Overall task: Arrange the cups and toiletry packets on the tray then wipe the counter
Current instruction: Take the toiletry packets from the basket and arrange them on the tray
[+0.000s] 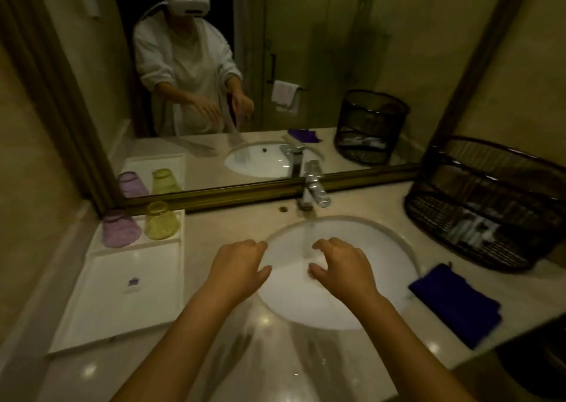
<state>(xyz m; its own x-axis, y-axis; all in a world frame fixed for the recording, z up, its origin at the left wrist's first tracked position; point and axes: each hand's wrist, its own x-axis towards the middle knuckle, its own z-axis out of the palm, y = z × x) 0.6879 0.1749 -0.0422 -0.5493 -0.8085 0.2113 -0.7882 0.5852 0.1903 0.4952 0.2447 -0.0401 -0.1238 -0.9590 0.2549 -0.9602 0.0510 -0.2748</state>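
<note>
two hands over the sink (382, 303) at centre: left hand (237, 265) and right hand (340, 267), fingers loosely curled, holding nothing, either side of the water stream (309, 239) from the faucet (314, 188) at 12 o'clock. at 9 o'clock on the table (245, 221), white tray (122, 316) with purple cup (119, 228) and yellow cup (161, 221) upside down at its far end, one packet (133, 283) near mid-tray. at 3 o'clock, blue cloth (456, 303); at 2 o'clock, dark basket (487, 202).

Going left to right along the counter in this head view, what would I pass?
White tray with an upturned purple cup then a yellow cup, left hand, running tap over the sink, right hand, blue cloth, dark wire basket.
</note>
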